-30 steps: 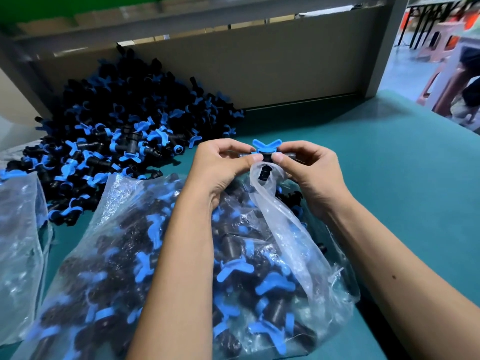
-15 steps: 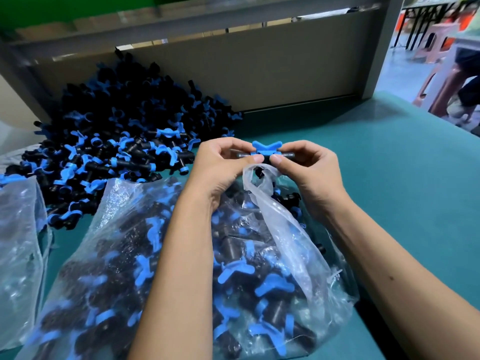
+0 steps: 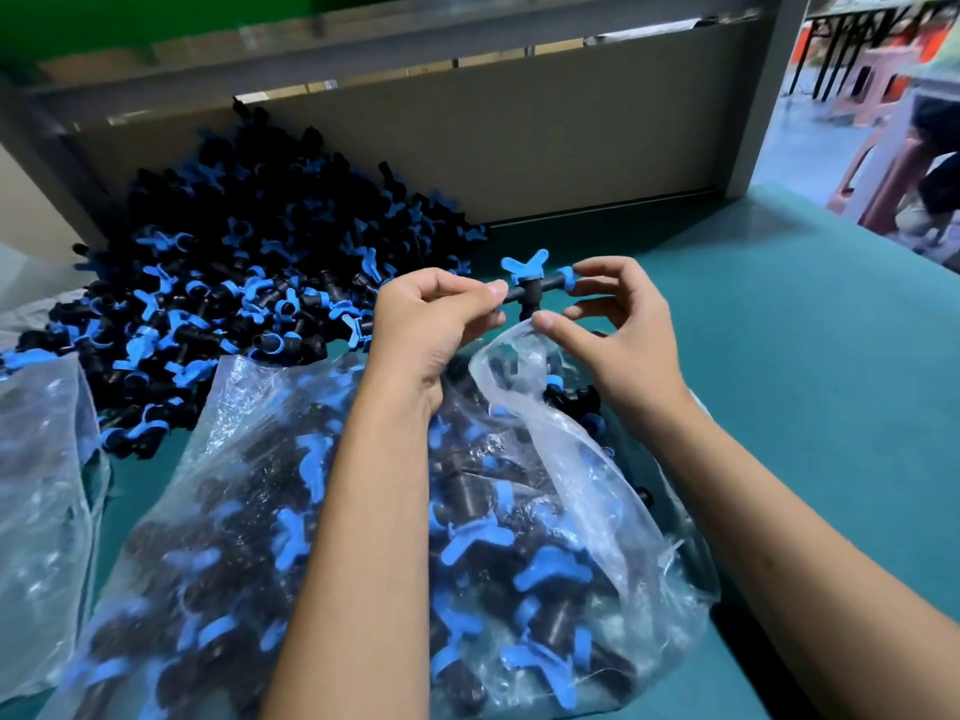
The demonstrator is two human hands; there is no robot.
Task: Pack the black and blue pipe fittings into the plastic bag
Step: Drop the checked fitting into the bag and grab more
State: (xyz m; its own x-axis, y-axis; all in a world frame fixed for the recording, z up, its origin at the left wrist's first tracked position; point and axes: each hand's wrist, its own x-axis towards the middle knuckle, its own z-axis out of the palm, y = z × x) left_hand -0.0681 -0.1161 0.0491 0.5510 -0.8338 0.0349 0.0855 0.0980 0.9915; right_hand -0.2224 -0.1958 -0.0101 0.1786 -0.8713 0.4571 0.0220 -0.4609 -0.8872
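One black tee fitting (image 3: 527, 296) with a blue wing handle on top and a blue ring at its right end, held in the air above the mouth of the clear plastic bag (image 3: 519, 459), toward the middle of the teal bench (image 3: 805, 366). Left end pinched between thumb and fingers of the left hand (image 3: 431, 324), fingers curled. Right hand (image 3: 623, 335) at the other side: fingers curled, fingertips touching the blue ring, thumb pressed under the stem against the bag's raised lip. Bag lying near the front edge of the bench, under both forearms, bulging with black and blue fittings seen through the film, its mouth turned away from the person. Large loose pile of fittings (image 3: 249, 283) at the back left of the bench, heaped against a grey panel (image 3: 571, 127), just beyond the bag. A second clear bag (image 3: 41, 485) at the left edge, contents too blurred to tell. Pink stools (image 3: 883, 111) on the floor beyond the bench's right back corner.
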